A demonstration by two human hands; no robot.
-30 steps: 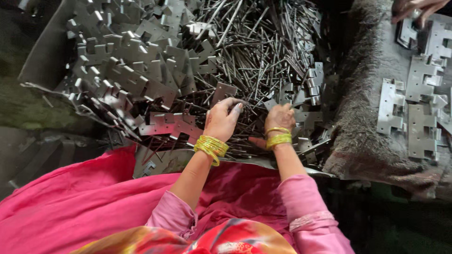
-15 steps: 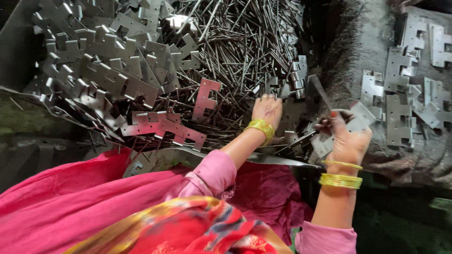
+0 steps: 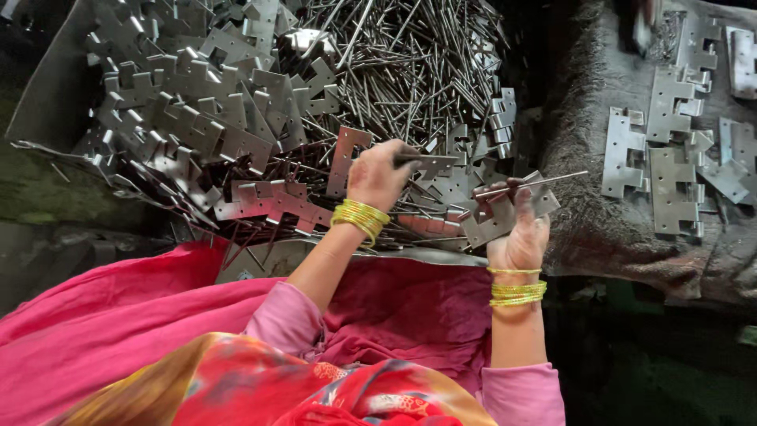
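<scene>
My left hand rests on the heap of metal parts, fingers closed on a grey hinge leaf. To its right, my right hand is raised over the tray's near edge. It grips a hinge plate together with a thin steel pin that points right. Yellow bangles sit on both wrists. The plate hides my right fingertips.
A big metal tray holds a pile of hinge leaves on the left and long pins on the right. Assembled hinges lie on a dark cloth-covered surface at right. Pink fabric covers my lap.
Both hands were digging in the pile. My right hand lifted out to the right with a plate and pin; my left hand moved left and closed on a hinge leaf.
</scene>
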